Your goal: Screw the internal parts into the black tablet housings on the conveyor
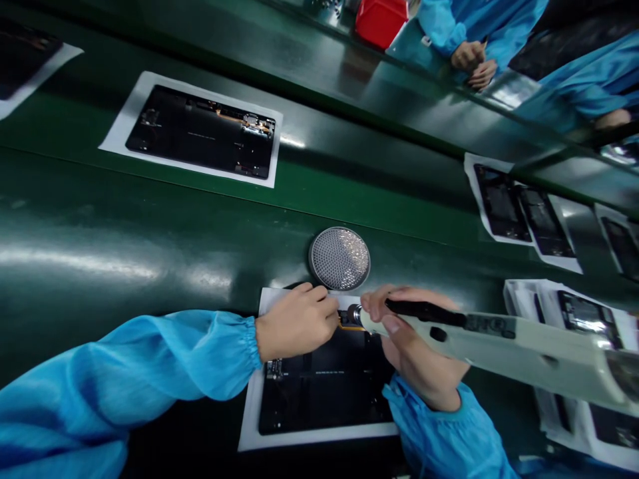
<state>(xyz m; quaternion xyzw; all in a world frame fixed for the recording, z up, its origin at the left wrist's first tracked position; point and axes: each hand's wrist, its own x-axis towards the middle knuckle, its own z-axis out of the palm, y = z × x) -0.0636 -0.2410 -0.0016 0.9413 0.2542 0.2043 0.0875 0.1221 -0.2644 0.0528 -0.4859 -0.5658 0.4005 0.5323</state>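
A black tablet-like panel (324,392) lies on a white sheet (252,412) in front of me. My left hand (299,321) rests over its upper left edge, fingers curled together; whatever they may pinch is hidden. My right hand (417,346) is wrapped round a pale electric screwdriver (529,352), which lies nearly level with its tip pointing left. That tip is at the panel's top edge, close to my left fingertips, beside a small orange strip (351,327). Just beyond the panel sits a round dish (340,259) of small shiny pieces, probably screws.
Another black panel (200,136) lies on white paper at the upper left. More panels (544,219) sit at the right, above a stack of sheets and panels (589,313). Across the bench are a red bin (381,21) and other people's hands (474,65) in blue sleeves.
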